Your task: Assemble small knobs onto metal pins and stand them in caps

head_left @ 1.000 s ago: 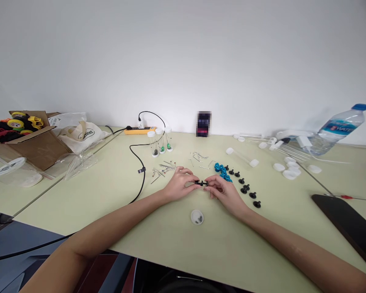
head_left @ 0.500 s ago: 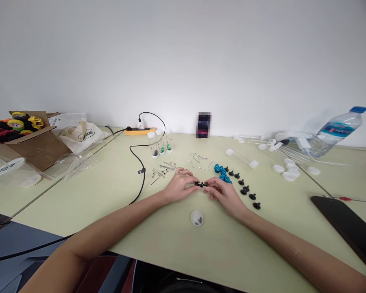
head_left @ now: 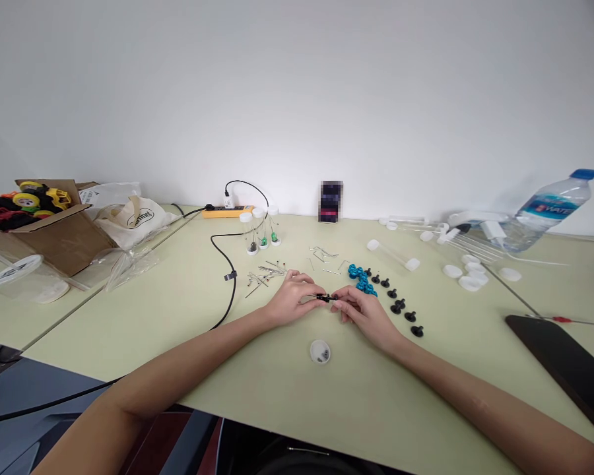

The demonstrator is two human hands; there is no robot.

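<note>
My left hand (head_left: pixel 294 300) and my right hand (head_left: pixel 361 310) meet over the middle of the table, both closed on a small black part (head_left: pixel 325 298) with a thin metal pin in it. The part lies level between the fingertips, which hide its ends. Just below, a small white cap (head_left: pixel 320 351) holds several tiny grey pieces. Beside my right hand lie blue knob-shaped parts (head_left: pixel 361 277) and a curved row of black disc-based pegs (head_left: pixel 410 316). Left of my left hand is a loose pile of metal pins (head_left: pixel 267 276).
Three clear tubes with white caps (head_left: pixel 260 231) stand behind the pins, near a black cable (head_left: pixel 222 254) and an orange power strip (head_left: pixel 228 212). A phone (head_left: pixel 330 201) leans on the wall. At right are a tilted water bottle (head_left: pixel 549 208) and a dark flat slab (head_left: pixel 559 363); at left, a cardboard box (head_left: pixel 64 241).
The black part between my fingertips has turned slightly, with both hands almost in the same place. The view has shifted a little.
</note>
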